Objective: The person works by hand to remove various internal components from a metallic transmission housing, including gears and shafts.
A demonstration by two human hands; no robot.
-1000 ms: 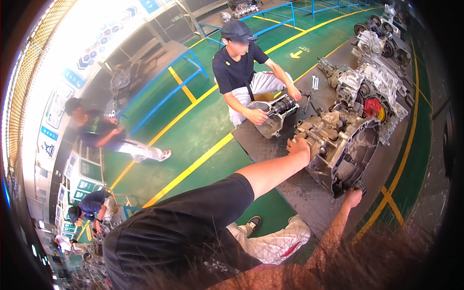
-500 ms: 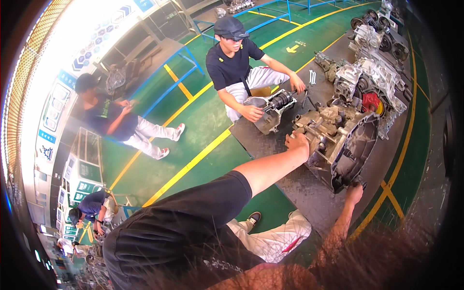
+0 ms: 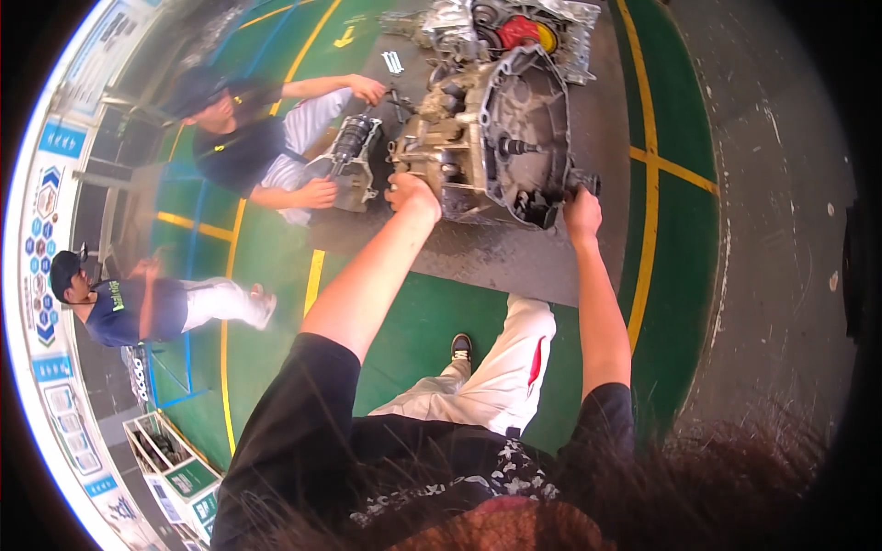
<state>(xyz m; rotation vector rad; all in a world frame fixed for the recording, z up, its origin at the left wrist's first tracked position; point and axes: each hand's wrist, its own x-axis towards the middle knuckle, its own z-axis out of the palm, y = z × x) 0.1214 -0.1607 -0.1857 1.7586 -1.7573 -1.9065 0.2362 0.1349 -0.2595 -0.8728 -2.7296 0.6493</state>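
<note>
A grimy metal gearbox housing (image 3: 450,138) lies on a grey metal plate (image 3: 496,253) in front of me, its wide hollow bell end (image 3: 528,110) facing right with a shaft in the middle. My left hand (image 3: 413,196) is closed on the left end, fingers curled against the casting. At the near right of the bell rim, my right hand (image 3: 582,213) grips beside a dark part (image 3: 583,181); its fingertips are partly hidden. Left of the gearbox, a co-worker's hands hold a gear shaft (image 3: 353,138) set over a smaller open casing (image 3: 356,188).
Beyond the gearbox stand more castings (image 3: 574,37), with a red and yellow part (image 3: 522,33) among them. Wrenches (image 3: 393,62) lie near the co-worker (image 3: 243,138). Another person (image 3: 138,294) is farther left. Yellow lines (image 3: 648,211) cross the green floor.
My view has swung right, so the gearbox and the people sit farther left in it. Both my hands stay on the gearbox. The co-worker's far hand has moved closer to the shaft's end.
</note>
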